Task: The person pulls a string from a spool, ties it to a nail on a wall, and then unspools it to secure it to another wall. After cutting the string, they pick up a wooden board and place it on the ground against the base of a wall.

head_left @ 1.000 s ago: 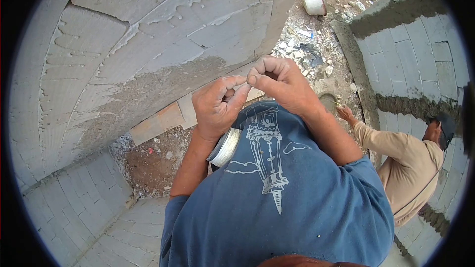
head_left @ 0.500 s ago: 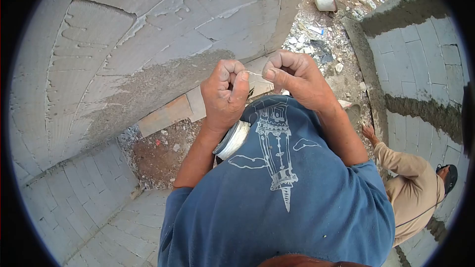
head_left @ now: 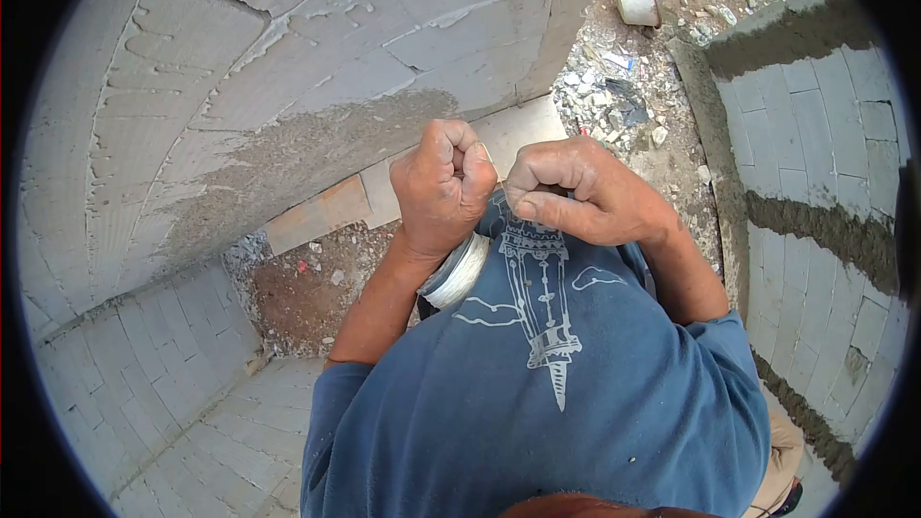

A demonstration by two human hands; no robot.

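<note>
My left hand (head_left: 442,182) is closed in front of my chest, thumb pressed against curled fingers on white string. Close beside it, my right hand (head_left: 590,194) is also closed, thumb and forefinger pinched on the same string and turned down toward the shirt. Hardly any of the string shows in the narrow gap between the hands. A spool wound with white string (head_left: 462,273) sits by my left wrist, against the blue shirt (head_left: 633,364); what holds it up is hidden.
A grey block wall (head_left: 317,48) rises close on the left, with another block wall (head_left: 796,115) on the right. Rubble (head_left: 600,96) covers the ground ahead, where a white bucket (head_left: 637,7) lies tipped. Part of another person (head_left: 782,456) shows at lower right.
Both hands have come lower and closer together, and the right has rolled downward. The string stretched between them earlier is now mostly out of sight. The other person has moved back, mostly behind my shoulder.
</note>
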